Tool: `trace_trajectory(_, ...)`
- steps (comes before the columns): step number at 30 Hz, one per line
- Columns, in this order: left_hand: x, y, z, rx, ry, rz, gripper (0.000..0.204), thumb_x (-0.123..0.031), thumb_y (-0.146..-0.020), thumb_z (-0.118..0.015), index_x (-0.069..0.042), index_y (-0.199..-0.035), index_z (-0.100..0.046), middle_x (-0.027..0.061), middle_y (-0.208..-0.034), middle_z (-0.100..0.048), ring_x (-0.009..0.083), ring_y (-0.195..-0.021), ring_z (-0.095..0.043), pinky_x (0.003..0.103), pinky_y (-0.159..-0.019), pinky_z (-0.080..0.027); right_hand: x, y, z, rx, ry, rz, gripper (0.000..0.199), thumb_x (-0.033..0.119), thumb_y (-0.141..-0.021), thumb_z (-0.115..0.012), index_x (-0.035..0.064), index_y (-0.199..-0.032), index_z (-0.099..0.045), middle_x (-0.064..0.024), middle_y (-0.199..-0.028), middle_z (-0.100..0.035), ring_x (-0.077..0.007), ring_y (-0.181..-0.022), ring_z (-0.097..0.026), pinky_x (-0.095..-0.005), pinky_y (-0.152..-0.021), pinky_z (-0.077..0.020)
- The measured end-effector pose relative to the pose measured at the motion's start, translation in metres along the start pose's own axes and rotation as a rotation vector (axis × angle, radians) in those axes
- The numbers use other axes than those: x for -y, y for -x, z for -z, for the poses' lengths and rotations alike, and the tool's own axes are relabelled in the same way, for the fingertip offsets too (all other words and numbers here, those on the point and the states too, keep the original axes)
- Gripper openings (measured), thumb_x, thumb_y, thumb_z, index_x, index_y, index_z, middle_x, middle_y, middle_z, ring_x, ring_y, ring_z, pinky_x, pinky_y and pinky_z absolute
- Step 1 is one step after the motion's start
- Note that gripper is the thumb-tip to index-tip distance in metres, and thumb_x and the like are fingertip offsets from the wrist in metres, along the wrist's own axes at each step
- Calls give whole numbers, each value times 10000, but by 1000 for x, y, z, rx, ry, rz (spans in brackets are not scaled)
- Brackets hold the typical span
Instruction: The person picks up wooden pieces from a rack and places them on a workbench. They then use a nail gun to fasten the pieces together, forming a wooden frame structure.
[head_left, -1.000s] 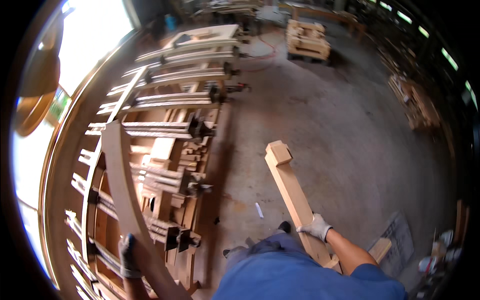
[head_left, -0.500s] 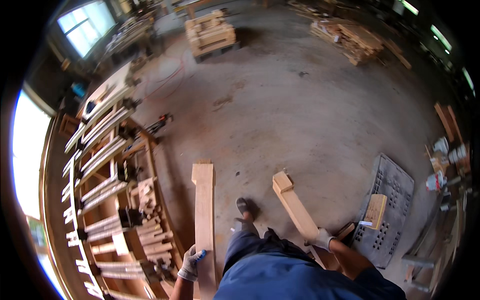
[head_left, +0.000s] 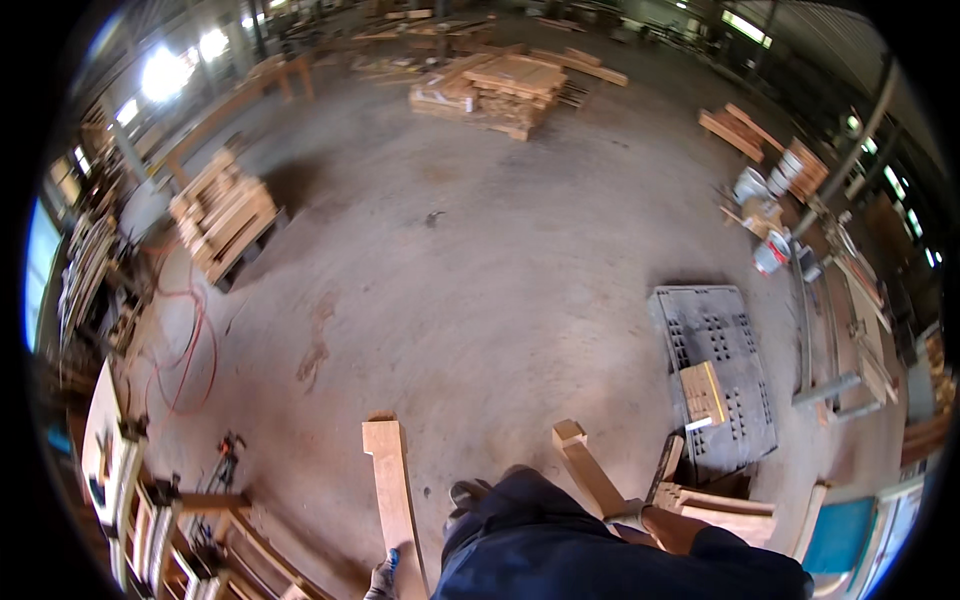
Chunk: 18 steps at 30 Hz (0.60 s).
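Both hands gloved, low at the bottom edge of the view. Left hand [head_left: 382, 578] wrapped around the lower part of a long wooden plank [head_left: 394, 495], fingers closed on its left edge; plank runs up and away from the person, its far squared end over the concrete floor [head_left: 480, 260]. Right hand [head_left: 628, 518] closed on a shorter wooden post [head_left: 588, 474] with a notched block end, tilted up-left; exact finger spread hard to tell, partly hidden by the sleeve. Dark blue clothing of the person fills the bottom middle between the two pieces, a dark shoe [head_left: 466, 493] just beside the plank. Right of the post, a grey plastic pallet [head_left: 714, 375] lies on the floor with a small wood block [head_left: 702, 392] on it. More light wood parts [head_left: 722, 510] just right of the right hand. Far off: a stack of boards [head_left: 500, 90] at top centre, a pile of short timber [head_left: 222, 210] at left, red hose [head_left: 185, 350] looping on the floor, clamped frames [head_left: 150, 510] at lower left, buckets [head_left: 768, 250] at right.
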<state>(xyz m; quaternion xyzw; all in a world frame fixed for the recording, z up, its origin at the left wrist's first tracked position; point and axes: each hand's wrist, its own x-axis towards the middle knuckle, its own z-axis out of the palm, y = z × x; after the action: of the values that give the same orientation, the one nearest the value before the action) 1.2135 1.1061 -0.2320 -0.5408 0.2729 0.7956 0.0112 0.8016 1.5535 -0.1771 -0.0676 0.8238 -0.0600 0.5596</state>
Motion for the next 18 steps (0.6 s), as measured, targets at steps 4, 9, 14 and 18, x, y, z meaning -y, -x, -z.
trace_trajectory(4, -95, -58, -63, 73, -80, 19, 477, -441, -1060, -611, -32, -1290, -698, 46, -1139, -746, 189, -1028, -680, 325, -946, -524, 14, -51, -32, 0, -643, 49, 786, 607, -802, -837, 129, -1403, -672, -103, -1342, -713, -243, -1240, -646, -327, -1064, -488)
trace_trajectory(9, -189, -128, -117, 132, -165, 54, 475, -444, -1060, -610, -36, -1287, -697, 46, -1128, -746, 191, -1011, -681, 327, -934, -528, 52, -140, -20, -51, -129, 60, 816, 688, -717, -836, 111, -1286, -738, -133, -1230, -755, -301, -1130, -703, -399, -961, -541)
trace_trajectory(14, -274, -188, -171, 103, -171, 93, 474, -447, -1060, -609, -40, -1285, -696, 45, -1117, -746, 193, -995, -682, 329, -922, -532, 122, -215, 66, -29, -249, -64, 781, 701, -724, -817, 125, -1248, -759, -123, -1184, -768, -280, -1083, -710, -358, -941, -540)
trace_trajectory(18, -330, -223, -210, 35, -134, 130, 472, -450, -1061, -608, -43, -1284, -695, 45, -1107, -747, 194, -981, -683, 330, -913, -535, 210, -230, 205, -26, -73, 32, 938, 748, -539, -874, 113, -1222, -770, -170, -1173, -764, -318, -1077, -709, -360, -933, -552)
